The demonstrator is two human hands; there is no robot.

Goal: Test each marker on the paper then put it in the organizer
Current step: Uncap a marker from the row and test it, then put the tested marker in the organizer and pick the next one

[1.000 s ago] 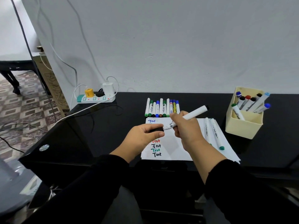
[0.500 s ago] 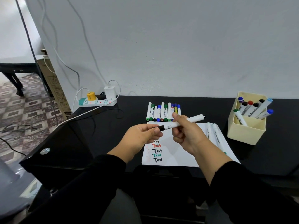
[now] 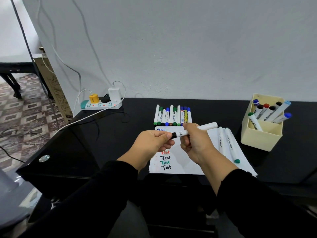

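My right hand (image 3: pixel 195 143) grips a white marker (image 3: pixel 204 128) by its barrel, held level above the paper (image 3: pixel 188 162). My left hand (image 3: pixel 152 143) pinches the marker's black cap (image 3: pixel 173 135), which sits on the marker's left end. The paper carries several "Test" words in blue, red, black and green. A row of several markers (image 3: pixel 172 116) lies behind the paper. Two white markers (image 3: pixel 229 143) lie on the paper's right side. The cream organizer (image 3: pixel 260 134) at the right holds several markers.
A white power strip (image 3: pixel 101 104) with plugs and cables sits at the black desk's back left corner. A cardboard box (image 3: pixel 51 83) leans by the wall beyond the desk's left edge. The wall rises right behind the desk.
The cap, held apart from the tip a second ago, now sits on the marker's end. The marker has swung from tilted to nearly level, and both hands rose slightly off the paper.
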